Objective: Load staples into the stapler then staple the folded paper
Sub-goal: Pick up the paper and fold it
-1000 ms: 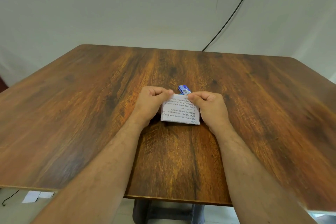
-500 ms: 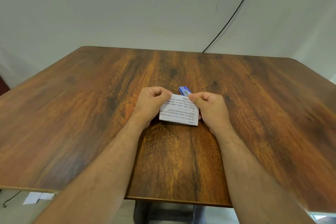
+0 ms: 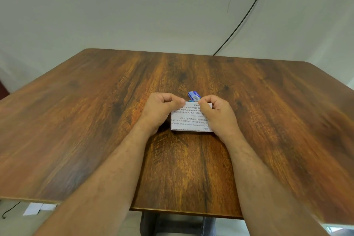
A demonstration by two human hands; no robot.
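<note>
Behind the wide wooden table [image 3: 95, 120] a plain pale wall is rising, and a thin black cable [image 3: 247, 13] is running down it toward the far edge of the table.

I am holding the folded paper [image 3: 188, 120] near the middle of the table, between my two hands. It is a small white rectangle with several lines of printed text, which I am seeing upside down. Its near edge is looking thick, like several layers lying together. My left hand [image 3: 160, 110] is pinching the far left part of the paper with curled fingers and thumb, and my right hand [image 3: 218, 115] is pinching the far right part in the same way, so both grips are grasping the paper.

Compared with half a second ago, the paper is showing more of its face to me and its edges are lying more square to me; my hands are keeping almost the same places.

Just behind the paper, between my thumbs, a small blue box [image 3: 194, 95] is lying on the table, partly hidden by the paper and my right thumb. I cannot tell what is under it. On the floor at the left, white paper sheets [image 3: 38, 208] are lying.
</note>
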